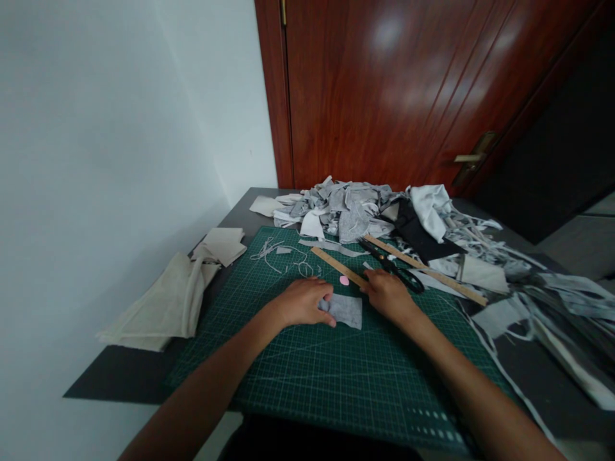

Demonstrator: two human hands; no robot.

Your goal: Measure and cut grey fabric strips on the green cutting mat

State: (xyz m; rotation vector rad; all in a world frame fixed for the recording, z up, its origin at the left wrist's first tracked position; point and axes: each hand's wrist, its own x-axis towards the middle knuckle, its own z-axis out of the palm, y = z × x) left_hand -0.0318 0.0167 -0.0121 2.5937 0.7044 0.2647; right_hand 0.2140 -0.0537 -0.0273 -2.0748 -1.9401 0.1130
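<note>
A small grey fabric piece lies flat on the green cutting mat. My left hand is at its left end, thumb and fingers apart, with part of the cloth between them. To the right, my right hand has its fingers closed on the near end of a short wooden ruler, which slants away to the upper left. Between the hands, beyond the cloth, sits a pink piece of tailor's chalk. Black-handled scissors lie just past my right hand.
A longer wooden ruler lies beyond the scissors. Heaped grey and white fabric scraps cover the back, with black cloth among them. Folded cream fabric hangs over the left edge. Loose strips spread at right; thread lies back left.
</note>
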